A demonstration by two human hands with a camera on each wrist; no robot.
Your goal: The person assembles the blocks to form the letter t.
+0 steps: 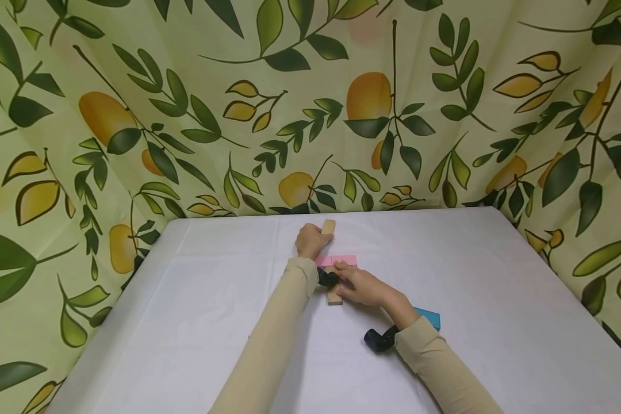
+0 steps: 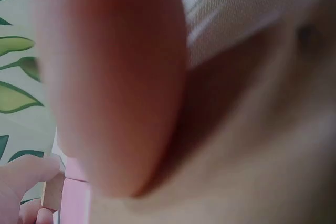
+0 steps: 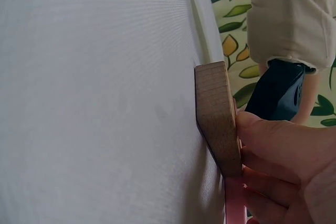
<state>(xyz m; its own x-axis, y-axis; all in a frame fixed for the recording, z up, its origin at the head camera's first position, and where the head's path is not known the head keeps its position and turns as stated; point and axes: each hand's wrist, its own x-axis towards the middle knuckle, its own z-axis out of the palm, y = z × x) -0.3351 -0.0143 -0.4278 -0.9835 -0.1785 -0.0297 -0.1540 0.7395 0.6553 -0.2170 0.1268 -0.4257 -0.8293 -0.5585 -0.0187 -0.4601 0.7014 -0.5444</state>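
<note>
In the head view, my left hand [image 1: 312,239] reaches to the far side of the table and pinches a plain wooden block [image 1: 329,226] between thumb and fingers. Pink blocks [image 1: 345,260] lie side by side in a row just nearer than it. A second wooden block [image 1: 334,299] extends from that row toward me. Along its right side rest the thumb and fingertips of my right hand [image 1: 364,286], also seen in the right wrist view, where a pink block [image 3: 234,203] adjoins the wooden block [image 3: 215,103]. Blurred skin fills most of the left wrist view.
A blue block [image 1: 428,318] lies partly hidden behind my right wrist. Black cameras [image 1: 380,340] sit on both wrists, the left one overlapping the blocks. White cloth [image 1: 212,316] covers the table, and a leaf-patterned curtain [image 1: 310,132] hangs behind it.
</note>
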